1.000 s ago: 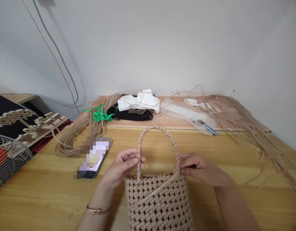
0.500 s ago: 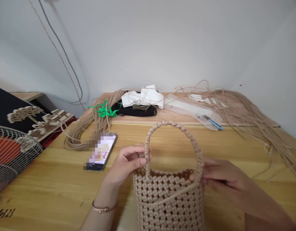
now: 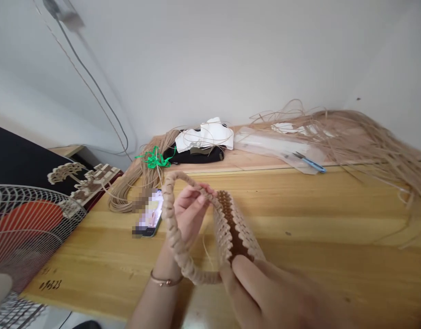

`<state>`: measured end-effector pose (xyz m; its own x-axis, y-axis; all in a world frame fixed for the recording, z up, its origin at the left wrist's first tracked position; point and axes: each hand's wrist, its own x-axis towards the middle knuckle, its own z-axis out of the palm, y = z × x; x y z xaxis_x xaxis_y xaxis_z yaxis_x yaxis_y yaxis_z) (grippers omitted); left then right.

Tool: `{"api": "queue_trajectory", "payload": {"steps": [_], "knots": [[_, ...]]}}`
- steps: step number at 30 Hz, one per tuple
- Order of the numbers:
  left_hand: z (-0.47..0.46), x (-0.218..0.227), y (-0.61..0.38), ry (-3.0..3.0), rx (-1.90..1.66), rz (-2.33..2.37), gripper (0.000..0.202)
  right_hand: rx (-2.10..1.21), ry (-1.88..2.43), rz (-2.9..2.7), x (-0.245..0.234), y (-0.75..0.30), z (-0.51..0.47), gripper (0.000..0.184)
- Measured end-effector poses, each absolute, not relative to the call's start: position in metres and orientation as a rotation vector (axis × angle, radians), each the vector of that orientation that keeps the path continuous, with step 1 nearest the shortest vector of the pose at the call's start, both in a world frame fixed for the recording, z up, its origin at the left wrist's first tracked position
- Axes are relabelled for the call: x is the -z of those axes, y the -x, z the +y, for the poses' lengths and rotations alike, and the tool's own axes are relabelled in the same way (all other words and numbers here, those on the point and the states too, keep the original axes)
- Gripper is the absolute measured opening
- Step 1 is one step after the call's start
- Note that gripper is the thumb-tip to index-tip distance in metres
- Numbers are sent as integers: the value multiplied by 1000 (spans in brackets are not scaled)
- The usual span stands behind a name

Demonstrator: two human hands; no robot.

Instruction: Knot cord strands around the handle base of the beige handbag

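Observation:
A beige woven bag (image 3: 236, 228) with a braided loop handle (image 3: 172, 228) is tipped sideways over the wooden table (image 3: 316, 219), its dark opening facing me. My left hand (image 3: 190, 212) pinches the handle near the bag's rim, fingers closed. My right hand (image 3: 265, 292) is blurred at the bottom. It grips the bag's near edge, with a finger at the opening.
A phone (image 3: 149, 219) lies left of the bag. Coiled cord with a green tie (image 3: 152, 160), black and white cloth (image 3: 200, 144), a plastic sleeve (image 3: 275, 146), blue scissors (image 3: 311, 162) and loose strands (image 3: 368, 141) fill the back. A fan (image 3: 25, 237) stands at left.
The bag stood upright with both hands at the handle's ends. It has been turned on its side with the handle swung left, and my right hand has shifted down to the rim.

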<state>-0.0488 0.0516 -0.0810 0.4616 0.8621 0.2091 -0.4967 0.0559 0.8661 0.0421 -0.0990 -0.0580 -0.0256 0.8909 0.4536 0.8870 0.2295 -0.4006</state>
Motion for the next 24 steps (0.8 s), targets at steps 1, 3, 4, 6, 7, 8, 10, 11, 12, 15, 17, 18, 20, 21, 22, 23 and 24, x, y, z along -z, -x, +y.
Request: {"api": "queue_trajectory", "payload": {"steps": [1, 3, 4, 6, 7, 8, 10, 11, 12, 15, 17, 18, 20, 21, 22, 23, 24], "knots": [[51, 83, 45, -1027, -1028, 390, 15, 65, 1629, -1889, 56, -38, -96, 19], [49, 86, 39, -936, -934, 341, 14, 152, 1546, -1961, 53, -31, -89, 19], [48, 88, 38, -904, -902, 318, 13, 180, 1510, -1996, 53, -29, -86, 20], [46, 91, 36, -870, -864, 281, 12, 209, 1468, -2052, 52, -25, -82, 19], [45, 92, 36, -871, -854, 270, 13, 217, 1464, -2070, 53, -23, -80, 19], [45, 92, 36, -884, -852, 269, 15, 220, 1462, -2082, 53, -22, -79, 18], [46, 92, 39, -942, -865, 325, 22, 211, 1455, -2092, 55, -20, -77, 17], [47, 90, 42, -983, -896, 388, 25, 196, 1446, -2093, 56, -20, -77, 16], [49, 88, 47, -1030, -955, 469, 26, 177, 1440, -2089, 56, -19, -76, 16], [54, 74, 69, -1159, -1219, 660, 16, 109, 1402, -2095, 60, -18, -73, 16], [53, 61, 88, -1205, -1259, 600, 24, 80, 1400, -2113, 63, -17, -70, 16], [51, 55, 98, -1225, -1285, 597, 33, 73, 1403, -2126, 65, -17, -69, 15], [43, 43, 113, -1312, -1275, 604, 42, 71, 1419, -2139, 71, -16, -68, 10], [38, 39, 119, -1349, -1273, 607, 40, 75, 1425, -2144, 75, -15, -68, 8], [33, 36, 123, -1390, -1260, 611, 37, 75, 1437, -2142, 80, -14, -68, 7], [28, 34, 126, -1425, -1249, 615, 32, 71, 1459, -2142, 84, -14, -69, 9], [25, 33, 128, -1450, -1233, 618, 28, 62, 1481, -2137, 89, -14, -70, 12]]}}
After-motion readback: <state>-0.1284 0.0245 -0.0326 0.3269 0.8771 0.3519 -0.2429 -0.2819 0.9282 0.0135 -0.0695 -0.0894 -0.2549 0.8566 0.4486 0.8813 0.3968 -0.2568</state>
